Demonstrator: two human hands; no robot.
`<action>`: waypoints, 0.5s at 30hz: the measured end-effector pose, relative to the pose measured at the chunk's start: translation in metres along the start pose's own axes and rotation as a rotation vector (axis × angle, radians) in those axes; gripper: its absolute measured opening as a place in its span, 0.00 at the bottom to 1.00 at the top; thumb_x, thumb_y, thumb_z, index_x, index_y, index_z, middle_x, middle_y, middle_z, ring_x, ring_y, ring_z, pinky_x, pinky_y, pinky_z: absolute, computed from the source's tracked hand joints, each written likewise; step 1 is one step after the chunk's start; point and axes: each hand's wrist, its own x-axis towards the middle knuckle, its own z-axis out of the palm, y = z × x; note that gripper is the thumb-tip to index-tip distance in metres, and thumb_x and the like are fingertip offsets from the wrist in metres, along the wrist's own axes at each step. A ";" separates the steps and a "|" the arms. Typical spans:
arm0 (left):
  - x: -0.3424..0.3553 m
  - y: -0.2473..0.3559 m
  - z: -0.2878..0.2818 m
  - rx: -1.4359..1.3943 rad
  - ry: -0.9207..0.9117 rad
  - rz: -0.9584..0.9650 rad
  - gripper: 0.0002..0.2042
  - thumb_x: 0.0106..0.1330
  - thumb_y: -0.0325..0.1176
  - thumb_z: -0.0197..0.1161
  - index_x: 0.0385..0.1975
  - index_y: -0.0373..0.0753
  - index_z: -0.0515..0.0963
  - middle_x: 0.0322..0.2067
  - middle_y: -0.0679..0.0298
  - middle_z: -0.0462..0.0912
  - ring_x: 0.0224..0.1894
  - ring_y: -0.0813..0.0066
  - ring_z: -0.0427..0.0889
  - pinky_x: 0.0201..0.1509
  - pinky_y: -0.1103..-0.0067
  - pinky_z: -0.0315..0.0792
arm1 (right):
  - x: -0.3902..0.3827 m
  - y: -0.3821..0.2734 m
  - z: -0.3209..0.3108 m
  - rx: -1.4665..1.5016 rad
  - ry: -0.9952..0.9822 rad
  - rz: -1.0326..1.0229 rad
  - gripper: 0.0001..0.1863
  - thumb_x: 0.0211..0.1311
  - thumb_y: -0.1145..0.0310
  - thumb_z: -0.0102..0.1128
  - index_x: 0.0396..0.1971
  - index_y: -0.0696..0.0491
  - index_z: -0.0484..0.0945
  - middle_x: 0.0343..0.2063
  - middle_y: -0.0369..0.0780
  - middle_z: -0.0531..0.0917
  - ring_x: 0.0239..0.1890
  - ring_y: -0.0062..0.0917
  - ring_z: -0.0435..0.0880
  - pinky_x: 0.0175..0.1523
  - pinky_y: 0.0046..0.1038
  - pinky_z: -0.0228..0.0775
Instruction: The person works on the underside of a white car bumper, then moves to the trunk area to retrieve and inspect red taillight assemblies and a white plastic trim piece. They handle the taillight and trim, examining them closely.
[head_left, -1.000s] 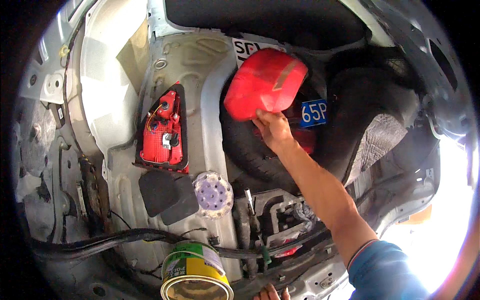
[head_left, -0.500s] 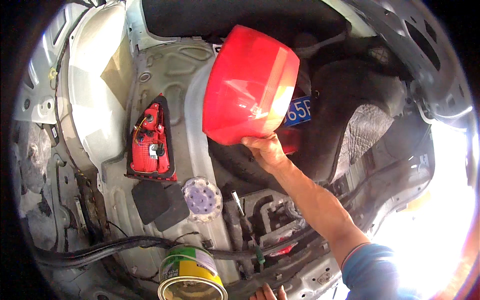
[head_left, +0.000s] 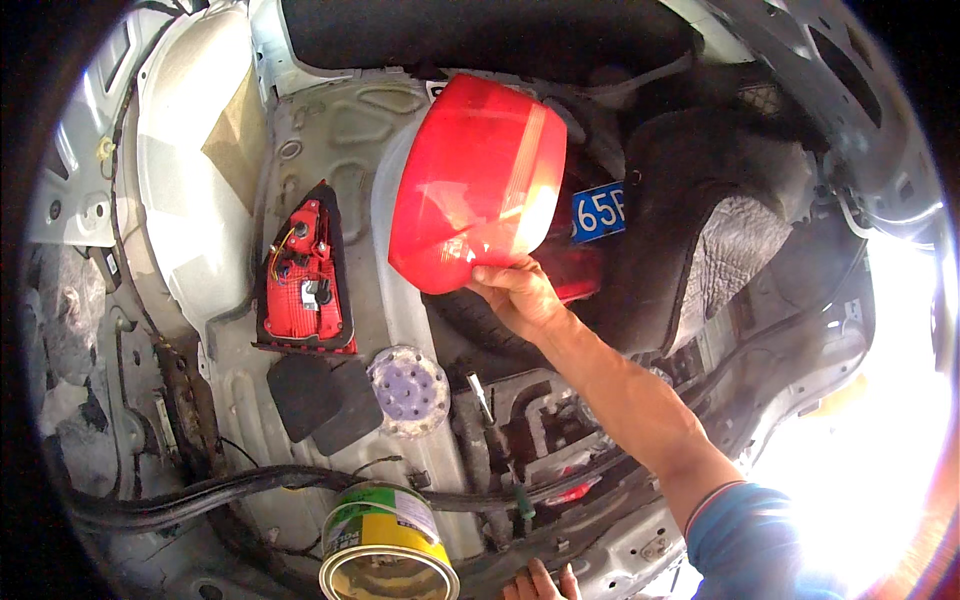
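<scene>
Lifted higher and nearer to the camera than a second ago: red tail-light lens cover (head_left: 478, 185), earlier low against the dark spare tyre (head_left: 480, 322), now raised above it and filling the upper middle of the view. Held from below by right hand (head_left: 517, 296), fingers curled around the lower edge, thumb along the rim, forearm in a blue sleeve (head_left: 745, 540) running down to the lower right. Left hand (head_left: 540, 584) barely visible at the bottom edge, only fingertips resting on the grey body metal; grip not discernible. Behind the cover, part of a blue number plate (head_left: 598, 212) and another red lamp piece, half hidden. To the left, a tail-light unit (head_left: 302, 275) with bulb holders and wiring, seated in its opening in the stripped grey body panel (head_left: 190, 190). Below it, a dark rubber pad (head_left: 322, 400) and a round perforated sanding disc (head_left: 408, 388), just beside each other. Near the bottom, an open yellow-and-green tin (head_left: 385, 555) close to a black wiring loom (head_left: 200, 490). By the look of it, cover freed from the tyre well and in hand, not yet set down or fitted anywhere; placing left to do.
</scene>
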 end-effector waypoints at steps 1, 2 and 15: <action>-0.001 -0.001 0.002 -0.002 0.013 0.006 0.21 0.63 0.53 0.65 0.44 0.42 0.83 0.29 0.62 0.81 0.29 0.63 0.80 0.29 0.65 0.71 | 0.001 0.000 0.002 0.015 0.002 -0.001 0.19 0.55 0.81 0.68 0.48 0.53 0.81 0.45 0.37 0.86 0.48 0.27 0.85 0.58 0.35 0.77; -0.001 -0.001 0.003 -0.004 0.026 0.012 0.21 0.63 0.53 0.65 0.44 0.42 0.83 0.29 0.62 0.81 0.29 0.63 0.80 0.28 0.65 0.71 | 0.003 0.002 0.000 0.019 -0.001 0.006 0.19 0.56 0.81 0.68 0.48 0.53 0.81 0.45 0.37 0.86 0.49 0.27 0.85 0.59 0.35 0.77; -0.004 -0.003 0.010 0.015 0.022 0.010 0.22 0.62 0.53 0.66 0.47 0.42 0.82 0.39 0.61 0.86 0.33 0.63 0.82 0.31 0.66 0.73 | 0.099 -0.016 -0.030 -0.260 0.331 -0.015 0.21 0.55 0.80 0.69 0.49 0.55 0.77 0.48 0.41 0.83 0.52 0.32 0.82 0.58 0.35 0.76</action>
